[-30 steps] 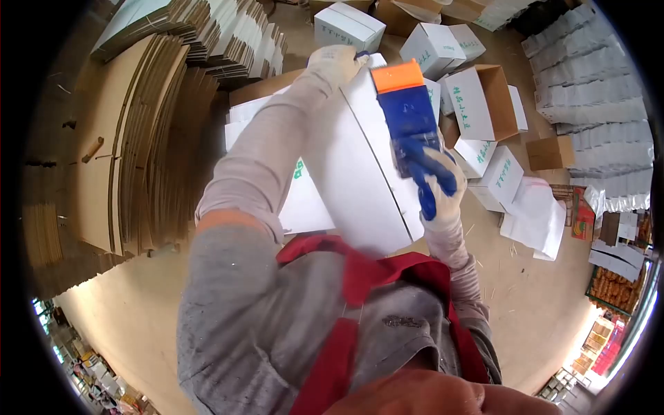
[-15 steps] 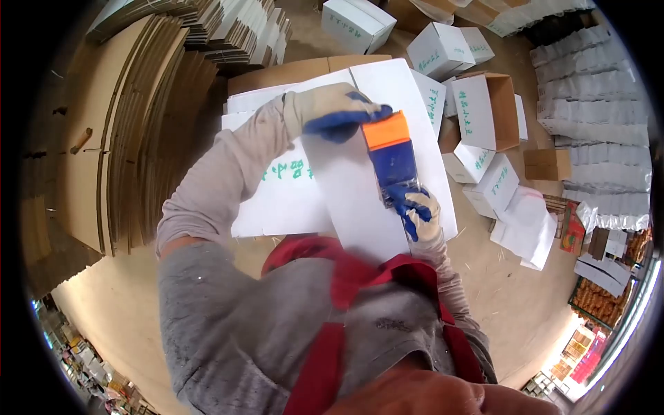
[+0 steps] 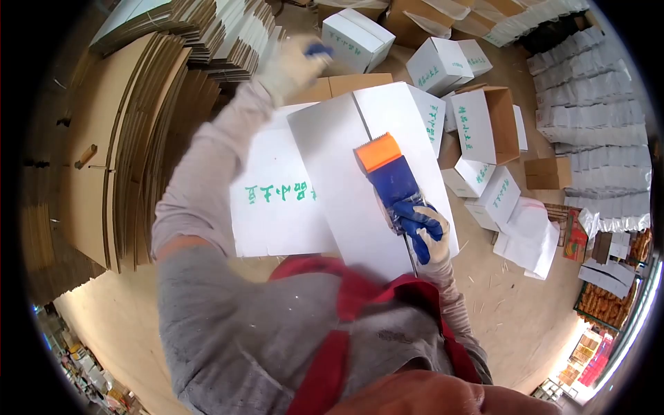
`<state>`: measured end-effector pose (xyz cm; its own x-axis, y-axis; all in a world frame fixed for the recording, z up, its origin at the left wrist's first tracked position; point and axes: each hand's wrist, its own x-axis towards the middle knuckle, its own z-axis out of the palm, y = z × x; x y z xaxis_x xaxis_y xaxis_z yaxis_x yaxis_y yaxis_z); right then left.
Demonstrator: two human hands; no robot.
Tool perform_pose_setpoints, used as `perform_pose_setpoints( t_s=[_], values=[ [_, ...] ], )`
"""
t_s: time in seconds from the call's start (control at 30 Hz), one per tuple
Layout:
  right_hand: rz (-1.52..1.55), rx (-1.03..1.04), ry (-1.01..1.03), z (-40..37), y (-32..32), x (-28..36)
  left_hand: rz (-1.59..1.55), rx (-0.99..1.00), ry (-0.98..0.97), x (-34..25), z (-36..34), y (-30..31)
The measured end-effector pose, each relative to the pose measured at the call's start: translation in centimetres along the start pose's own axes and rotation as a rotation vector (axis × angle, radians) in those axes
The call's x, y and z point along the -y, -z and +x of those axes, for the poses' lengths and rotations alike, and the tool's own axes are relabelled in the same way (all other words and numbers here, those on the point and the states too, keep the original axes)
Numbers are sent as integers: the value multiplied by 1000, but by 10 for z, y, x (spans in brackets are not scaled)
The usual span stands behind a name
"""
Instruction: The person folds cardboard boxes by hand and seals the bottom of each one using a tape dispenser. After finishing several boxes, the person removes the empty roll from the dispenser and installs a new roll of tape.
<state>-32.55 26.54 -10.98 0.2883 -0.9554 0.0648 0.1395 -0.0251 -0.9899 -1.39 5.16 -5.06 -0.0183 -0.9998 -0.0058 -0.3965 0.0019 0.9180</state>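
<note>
My right hand [image 3: 423,228], in a white and blue work glove, is wrapped round the near end of a tape dispenser [image 3: 393,176] with an orange toothed head. The dispenser lies over a dark seam between the white panels of a cardboard box [image 3: 325,149] in front of me. Green characters mark the box's left panel. Beyond the far left corner of the box, my gloved left hand [image 3: 299,63] is raised and smeared by motion, so its fingers do not show clearly. Clear tape along the seam cannot be made out.
Flattened cardboard stacks [image 3: 128,138] stand close on the left. To the right, several white boxes [image 3: 476,128] with green writing lie on the floor, one of them open. Wrapped white stacks [image 3: 588,124] line the far right. A brown carton [image 3: 546,173] sits nearby.
My left hand has left the orange head of the tape dispenser and swung up and left. The dispenser has tilted leftward and sits slightly lower in view, still in my right hand.
</note>
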Motion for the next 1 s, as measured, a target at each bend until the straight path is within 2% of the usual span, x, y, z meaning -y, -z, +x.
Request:
perform_pose_setpoints(
  t_s=[0.03, 0.1, 0.13, 0.17, 0.2, 0.23, 0.27, 0.3, 0.37, 0.5, 0.57, 0.63, 0.7, 0.73, 0.77, 0.8, 0.83, 0.9, 0.97, 1.0],
  values=[
    [-4, -33, -14, -4, 1, 0, -20, -84, -5, 10, 16, 12],
    [159, -139, -120, -2, -7, 5, -241, 244, 105, -7, 10, 24],
    [188, -272, -168, 0, -11, 9, -388, 456, 116, -3, 0, 12],
    [160, -287, -243, -5, 1, -6, -532, 622, 204, 0, -16, 0],
    [278, -235, -170, -1, 1, -6, -635, 814, 259, 4, -30, -10],
    [397, -183, -94, 2, 1, -6, -733, 940, 82, 11, -47, -25],
    [375, -185, -93, 8, -6, -2, -600, 883, 138, 10, -62, -32],
    [379, -193, -95, 11, -13, 3, -610, 895, 246, 11, -75, -40],
    [475, -300, -53, 14, -23, 10, -639, 811, 234, 4, -95, -51],
    [561, -243, -6, 12, -22, 5, -707, 723, 282, -12, -117, -72],
    [570, -222, 14, 13, -21, -1, -632, 689, 248, -15, -119, -84],
    [582, -191, 37, 9, -15, -14, -635, 583, 310, -15, -118, -93],
    [480, -263, -87, 1, -6, -28, -555, 528, 350, -25, -117, -100],
    [130, -135, 5, 10, -14, -13, -514, 406, 365, -18, -118, -108],
    [223, -141, 71, 10, -18, -17, -475, 285, 378, -15, -118, -111],
    [246, -137, 79, 9, -18, -21, -416, 256, 369, -20, -121, -109],
    [268, -136, 84, 11, -18, -23, -194, 204, 223, -13, -122, -111],
    [223, -134, 58, 23, -19, -18, 273, 58, -415, 10, -103, -103],
    [166, -140, 8, 22, -18, -18, 324, -36, -489, 33, -77, -90],
    [105, -127, 53, 21, -16, -23, 611, -70, -425, 31, -54, -72]
  ],
)
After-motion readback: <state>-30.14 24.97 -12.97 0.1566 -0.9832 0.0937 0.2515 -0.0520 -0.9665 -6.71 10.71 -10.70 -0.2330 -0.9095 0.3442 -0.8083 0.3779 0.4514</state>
